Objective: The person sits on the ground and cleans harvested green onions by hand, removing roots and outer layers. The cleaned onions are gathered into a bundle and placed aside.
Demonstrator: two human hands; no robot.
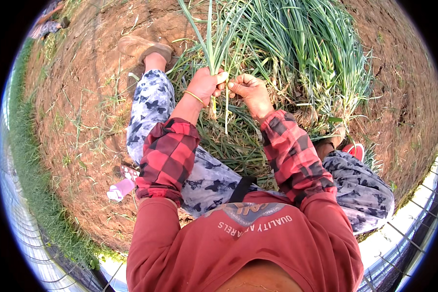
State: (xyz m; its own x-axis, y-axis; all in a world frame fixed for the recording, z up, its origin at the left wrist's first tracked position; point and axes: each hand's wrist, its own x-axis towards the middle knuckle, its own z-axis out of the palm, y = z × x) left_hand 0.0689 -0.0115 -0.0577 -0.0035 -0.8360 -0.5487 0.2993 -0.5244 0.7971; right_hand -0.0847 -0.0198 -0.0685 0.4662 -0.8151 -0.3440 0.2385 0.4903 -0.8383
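Note:
My left hand point(203, 86) is closed around a small bunch of leek-like plants point(212, 51), probably spring onions. Their long green leaves fan out away from me, and pale root ends show below the fist. Close beside it, my right hand point(253, 93) pinches a thin pale-green stalk point(226, 115) between thumb and fingers. This stalk hangs down between the two hands. A large heap of similar green plants point(314, 47) lies just beyond my right hand, roots towards me. Stripped leaves and plant scraps point(237, 146) cover the ground between my legs.
Brown soil point(84, 109) with loose straw surrounds me. A pink bottle point(121, 189) lies by my left thigh; a red object point(354, 150) is near my right foot. Grass point(36, 175) and wire mesh point(405, 237) edge the ground. Another person point(49, 27) is partly visible at upper left.

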